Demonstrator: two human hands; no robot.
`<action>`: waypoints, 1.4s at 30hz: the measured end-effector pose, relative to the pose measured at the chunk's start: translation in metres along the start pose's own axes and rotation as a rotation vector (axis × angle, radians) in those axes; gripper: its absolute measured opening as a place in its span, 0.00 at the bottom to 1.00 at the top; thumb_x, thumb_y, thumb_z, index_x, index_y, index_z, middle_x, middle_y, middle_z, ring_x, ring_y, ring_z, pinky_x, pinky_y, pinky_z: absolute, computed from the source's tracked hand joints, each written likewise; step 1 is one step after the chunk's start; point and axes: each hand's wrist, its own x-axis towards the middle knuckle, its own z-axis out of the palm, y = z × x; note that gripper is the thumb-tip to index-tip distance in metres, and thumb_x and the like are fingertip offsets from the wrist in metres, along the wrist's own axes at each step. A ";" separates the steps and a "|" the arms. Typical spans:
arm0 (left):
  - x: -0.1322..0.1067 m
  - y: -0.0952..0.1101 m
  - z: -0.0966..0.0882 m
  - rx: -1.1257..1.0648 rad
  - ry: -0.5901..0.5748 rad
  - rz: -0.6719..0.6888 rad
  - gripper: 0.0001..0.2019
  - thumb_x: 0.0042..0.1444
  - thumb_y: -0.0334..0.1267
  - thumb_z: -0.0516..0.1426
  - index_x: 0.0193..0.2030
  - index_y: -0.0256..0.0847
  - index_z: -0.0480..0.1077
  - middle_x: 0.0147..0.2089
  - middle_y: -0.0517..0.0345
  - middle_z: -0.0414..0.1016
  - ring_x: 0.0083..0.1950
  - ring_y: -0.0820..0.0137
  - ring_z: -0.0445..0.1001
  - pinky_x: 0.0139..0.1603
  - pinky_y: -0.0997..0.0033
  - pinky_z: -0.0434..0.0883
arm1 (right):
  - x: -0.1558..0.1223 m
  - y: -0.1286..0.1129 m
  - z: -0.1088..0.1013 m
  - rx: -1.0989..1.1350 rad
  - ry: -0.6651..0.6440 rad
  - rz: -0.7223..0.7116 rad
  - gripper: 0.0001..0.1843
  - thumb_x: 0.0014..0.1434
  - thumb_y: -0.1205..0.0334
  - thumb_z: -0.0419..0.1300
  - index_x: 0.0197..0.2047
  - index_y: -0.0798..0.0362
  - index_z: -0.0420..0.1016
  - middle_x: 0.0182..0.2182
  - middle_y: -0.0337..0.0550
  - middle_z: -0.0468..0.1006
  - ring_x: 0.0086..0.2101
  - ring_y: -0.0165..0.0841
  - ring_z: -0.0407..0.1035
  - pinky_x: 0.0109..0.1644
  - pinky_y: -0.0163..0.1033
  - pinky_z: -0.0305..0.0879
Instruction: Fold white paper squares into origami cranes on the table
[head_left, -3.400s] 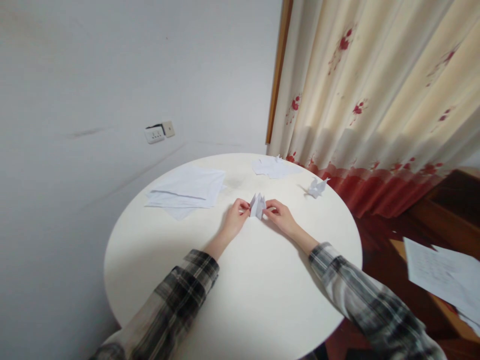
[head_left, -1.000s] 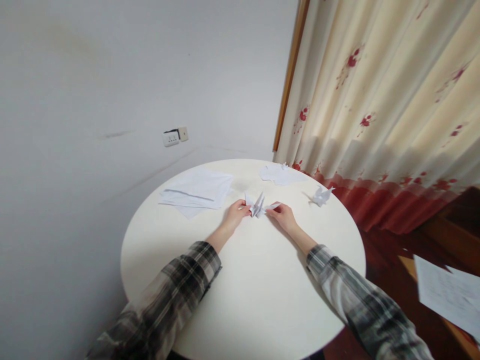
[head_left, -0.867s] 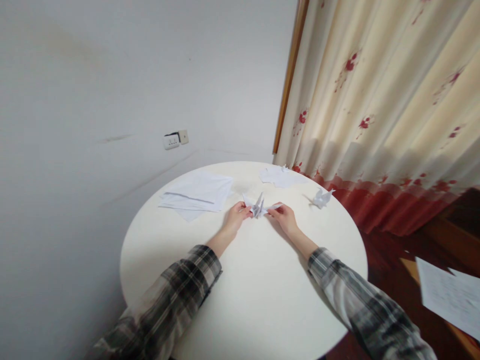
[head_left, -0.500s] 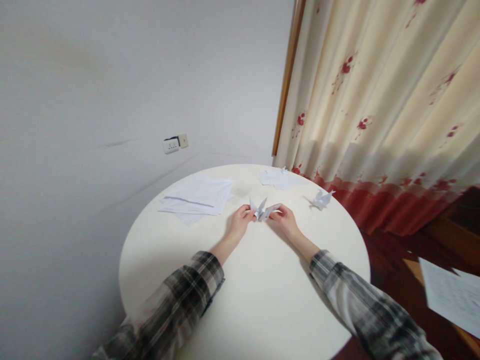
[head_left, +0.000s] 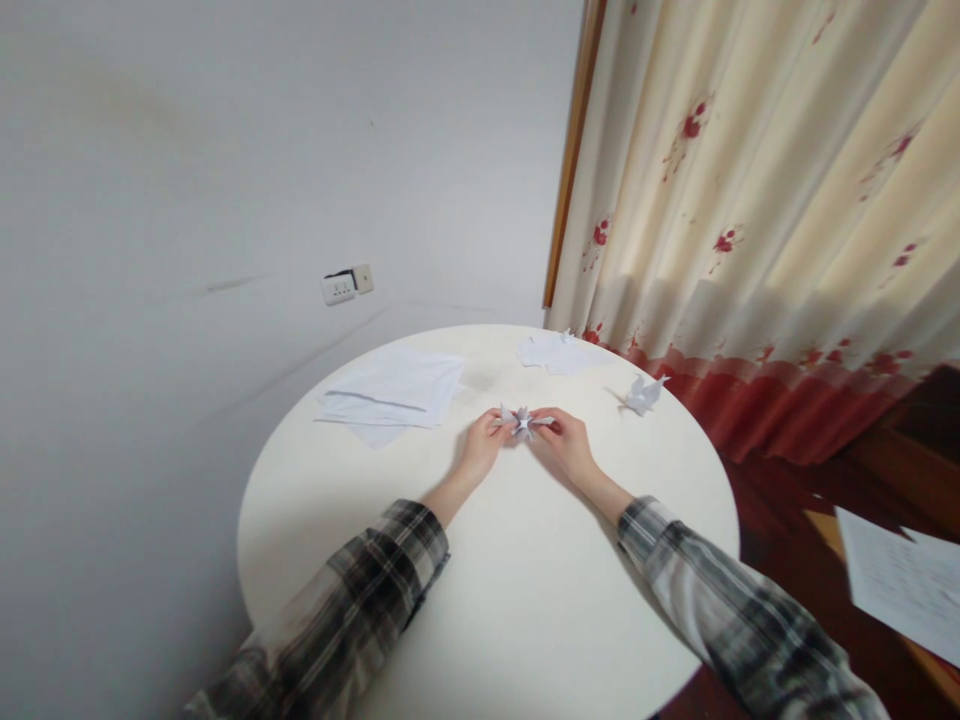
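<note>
A white folded paper crane (head_left: 523, 424) is between my hands, over the far half of the round white table (head_left: 487, 580). My left hand (head_left: 482, 440) pinches its left side. On the opposite side, the fingers of my right hand (head_left: 566, 440) close on a pointed part of the paper. The crane is tilted so that its small middle opening faces me, with points spreading around it. A second paper crane (head_left: 643, 395) stands to the right, apart from my hands.
A stack of white paper sheets (head_left: 397, 385) lies at the table's left. Paper pieces (head_left: 555, 354) lie at the far edge, a small folded paper (head_left: 567, 337) beside them. A wall (head_left: 187, 200) borders the left; a flowered curtain (head_left: 750, 200) hangs behind. Written sheets (head_left: 900, 580) are at right.
The crane in my hands has tipped: its upright points have swung down and its middle opening now shows. Both hands stay in nearly the same place, still holding it.
</note>
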 end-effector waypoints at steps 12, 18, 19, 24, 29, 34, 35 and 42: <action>-0.008 0.005 0.004 -0.256 0.009 -0.077 0.17 0.41 0.39 0.62 0.39 0.33 0.69 0.40 0.50 0.76 0.39 0.69 0.74 0.45 0.64 0.69 | 0.000 -0.001 0.006 0.305 0.106 0.228 0.13 0.40 0.54 0.66 0.28 0.53 0.73 0.34 0.45 0.77 0.33 0.33 0.71 0.39 0.41 0.70; -0.009 0.007 0.004 -0.340 0.001 -0.108 0.18 0.41 0.39 0.63 0.38 0.34 0.69 0.41 0.49 0.76 0.39 0.70 0.74 0.47 0.64 0.69 | 0.000 0.002 0.007 0.327 0.129 0.280 0.14 0.41 0.52 0.65 0.30 0.52 0.75 0.35 0.45 0.78 0.34 0.33 0.72 0.40 0.40 0.69; -0.009 0.007 0.004 -0.351 0.000 -0.110 0.17 0.41 0.39 0.63 0.38 0.34 0.69 0.41 0.49 0.76 0.39 0.70 0.74 0.47 0.64 0.69 | 0.000 0.004 0.007 0.343 0.134 0.293 0.15 0.41 0.52 0.66 0.31 0.52 0.75 0.35 0.45 0.78 0.34 0.33 0.72 0.40 0.40 0.69; -0.010 0.008 0.004 -0.407 0.006 -0.123 0.16 0.41 0.37 0.63 0.37 0.34 0.70 0.40 0.51 0.76 0.40 0.69 0.74 0.49 0.64 0.68 | 0.000 0.007 0.008 0.426 0.123 0.349 0.17 0.40 0.53 0.66 0.33 0.53 0.76 0.34 0.44 0.79 0.34 0.33 0.72 0.41 0.40 0.69; -0.011 0.008 0.003 -0.436 0.008 -0.140 0.13 0.42 0.35 0.63 0.37 0.34 0.70 0.41 0.51 0.75 0.41 0.70 0.73 0.50 0.65 0.68 | -0.001 0.006 0.010 0.550 0.123 0.380 0.16 0.38 0.55 0.68 0.32 0.52 0.76 0.33 0.43 0.79 0.34 0.32 0.72 0.42 0.39 0.69; -0.011 0.008 0.003 -0.415 0.014 -0.131 0.14 0.43 0.35 0.62 0.38 0.34 0.69 0.42 0.51 0.75 0.42 0.70 0.73 0.50 0.65 0.67 | 0.000 0.006 0.010 0.511 0.117 0.366 0.14 0.40 0.55 0.66 0.32 0.52 0.75 0.34 0.43 0.79 0.34 0.33 0.72 0.43 0.41 0.69; -0.012 0.008 0.003 -0.405 0.015 -0.126 0.14 0.43 0.36 0.62 0.38 0.34 0.69 0.41 0.51 0.75 0.41 0.70 0.73 0.49 0.66 0.67 | 0.001 0.006 0.010 0.467 0.114 0.349 0.14 0.41 0.55 0.66 0.32 0.52 0.75 0.34 0.43 0.78 0.34 0.33 0.72 0.43 0.41 0.69; -0.013 0.014 0.009 -0.325 0.004 -0.126 0.18 0.38 0.39 0.65 0.36 0.35 0.66 0.35 0.57 0.73 0.34 0.74 0.72 0.39 0.72 0.67 | -0.001 0.003 0.011 0.166 0.089 0.094 0.06 0.46 0.61 0.61 0.30 0.53 0.73 0.35 0.45 0.77 0.35 0.33 0.71 0.44 0.41 0.67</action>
